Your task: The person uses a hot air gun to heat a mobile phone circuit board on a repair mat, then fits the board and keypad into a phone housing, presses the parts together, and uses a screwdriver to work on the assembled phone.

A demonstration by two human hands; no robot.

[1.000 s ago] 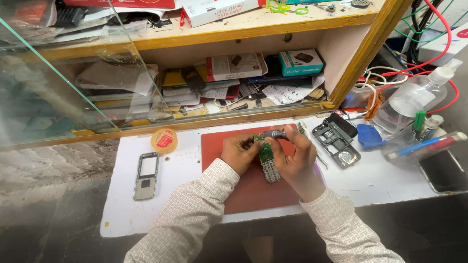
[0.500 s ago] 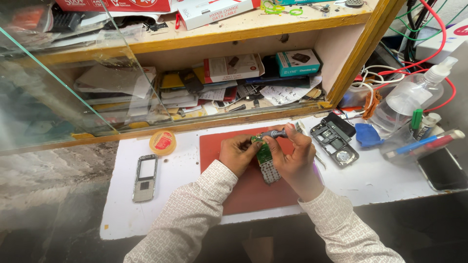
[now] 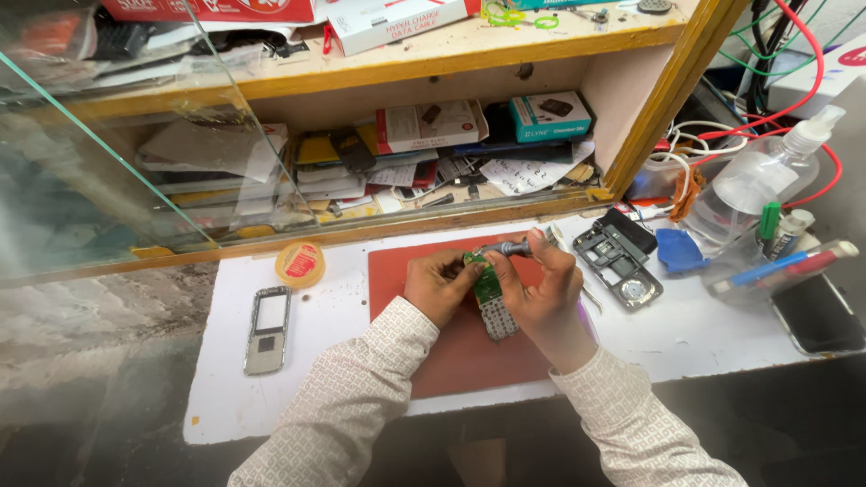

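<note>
Little has moved since a second ago: both hands stay over the red mat [image 3: 469, 352], the board a touch more upright, the camera tilted slightly.

Left hand [image 3: 435, 287] grips the green circuit board [image 3: 488, 287] from its left edge, fingers clamped on it, likely to steady it against the tool's push. Board stands tilted over the mat, keypad end [image 3: 499, 319] down near the mat, top end raised toward the shelf.

Right hand [image 3: 539, 298] holds a grey screwdriver [image 3: 507, 248] lying level across the board's top end, fingers closed round it, tip pointing left at the board's upper corner.

Mat sits mid-surface [image 3: 271, 379], probably to keep small parts from rolling. Left of it: a silver phone frame [image 3: 268, 330] lying flat, and a round orange tin [image 3: 300, 264] near the shelf edge. Right of the hands: a dark phone housing [image 3: 619, 266], opened side up, within reach. Further right, a clear bottle [image 3: 753, 185] and a dark phone [image 3: 816, 316].
</note>
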